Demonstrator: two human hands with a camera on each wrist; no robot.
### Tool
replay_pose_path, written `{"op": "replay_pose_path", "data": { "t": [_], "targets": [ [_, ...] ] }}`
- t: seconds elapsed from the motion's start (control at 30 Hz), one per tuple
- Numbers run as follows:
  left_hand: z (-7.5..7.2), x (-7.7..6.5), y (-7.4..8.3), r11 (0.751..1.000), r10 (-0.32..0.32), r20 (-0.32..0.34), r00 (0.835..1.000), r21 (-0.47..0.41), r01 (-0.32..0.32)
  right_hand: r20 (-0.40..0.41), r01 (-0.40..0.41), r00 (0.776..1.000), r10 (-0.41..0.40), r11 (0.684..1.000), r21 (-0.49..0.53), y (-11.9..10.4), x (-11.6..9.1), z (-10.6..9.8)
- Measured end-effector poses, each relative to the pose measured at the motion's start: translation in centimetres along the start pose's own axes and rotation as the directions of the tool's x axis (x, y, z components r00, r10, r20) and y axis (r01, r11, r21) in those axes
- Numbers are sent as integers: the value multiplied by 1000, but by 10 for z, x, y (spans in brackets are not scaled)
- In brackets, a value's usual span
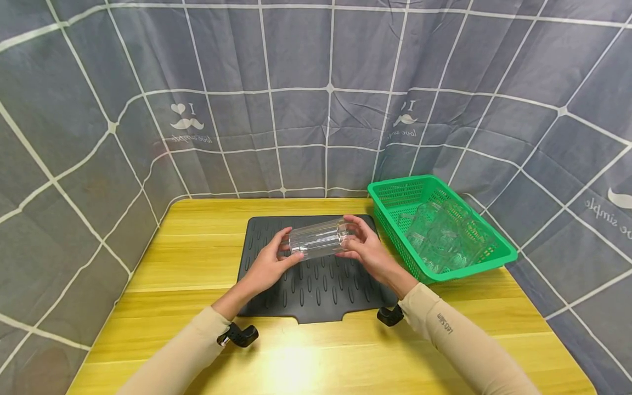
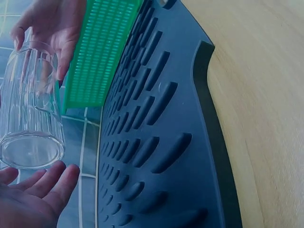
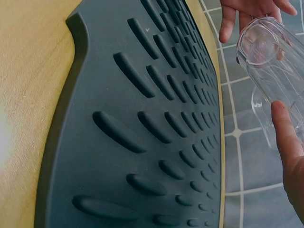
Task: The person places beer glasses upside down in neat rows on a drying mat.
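Observation:
A clear, fluted glass mug (image 1: pixel 318 240) lies sideways in the air above a dark ribbed mat. My right hand (image 1: pixel 367 249) grips its right end, thumb on the near side and fingers around the far side. In the right wrist view, a clear loop like a handle shows beside the mug (image 3: pixel 270 61). At the mug's thick base is my left hand (image 1: pixel 269 266), its thumb and fingers spread around that end. The left wrist view has the left fingers (image 2: pixel 54 185) loosely extended, fingertips right at the base.
The dark mat (image 1: pixel 316 285) lies on a wooden table (image 1: pixel 197 247). To its right stands a green plastic basket (image 1: pixel 400 241) with several clear glass mugs (image 1: pixel 441 236) inside. A grey checked curtain (image 1: pixel 301 109) hangs behind and along both sides.

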State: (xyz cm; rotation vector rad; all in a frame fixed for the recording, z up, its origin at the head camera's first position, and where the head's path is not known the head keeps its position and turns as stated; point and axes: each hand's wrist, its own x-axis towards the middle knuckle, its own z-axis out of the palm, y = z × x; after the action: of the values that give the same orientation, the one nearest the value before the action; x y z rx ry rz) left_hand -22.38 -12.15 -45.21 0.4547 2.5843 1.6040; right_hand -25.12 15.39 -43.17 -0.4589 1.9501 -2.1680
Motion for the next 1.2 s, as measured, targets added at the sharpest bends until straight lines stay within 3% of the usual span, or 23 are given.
{"op": "replay_pose_path", "data": {
  "t": [0.47,0.87,1.03,1.2],
  "targets": [
    [4,5,-1,996,-16,0,1000,-93,16,29,-13,1000,13,1000,7,12,-2,2],
    [2,5,5,995,-12,-76,997,-96,4,69,-16,998,16,1000,3,8,-2,1],
    [-5,3,8,996,6,-89,996,-90,-14,92,-35,995,41,997,-69,4,-3,-4],
    [-14,2,7,995,19,-106,994,-94,-29,106,7,994,20,969,-248,-3,-1,-11]
  ]
}}
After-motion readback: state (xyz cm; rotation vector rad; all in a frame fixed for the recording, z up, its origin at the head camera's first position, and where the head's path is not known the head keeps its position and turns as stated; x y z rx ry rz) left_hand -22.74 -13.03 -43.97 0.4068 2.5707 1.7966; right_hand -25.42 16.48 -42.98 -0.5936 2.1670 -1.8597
